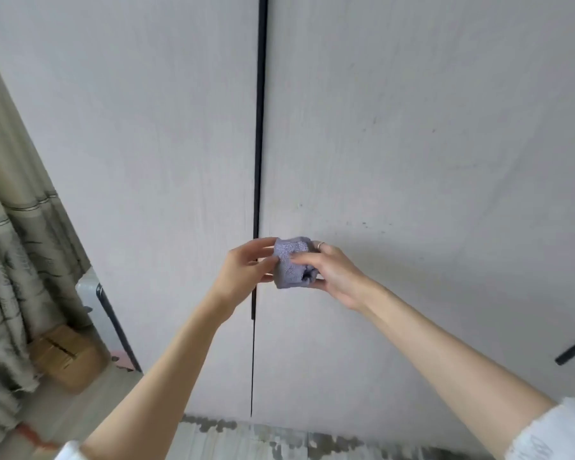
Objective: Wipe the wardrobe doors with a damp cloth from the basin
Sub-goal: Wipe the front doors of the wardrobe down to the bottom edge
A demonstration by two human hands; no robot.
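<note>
At the far left a patterned grey-green curtain [10, 260] is hanging in folds, with a cardboard box [67, 355] sitting on the floor beside its hem. The left wardrobe door [153, 161] is standing pale and plain, meeting the right wardrobe door [429, 144] at a dark vertical gap [259, 127]. In front of that gap the left hand [243, 272] is pinching the left side of a bunched lilac terry cloth [292, 263] between thumb and fingertips. The cloth is sitting as a compact wad, its long axis running roughly up and down. The right hand [336, 272], wearing a ring [320, 245], is gripping the wad's right side, fingers curled around it.
</note>
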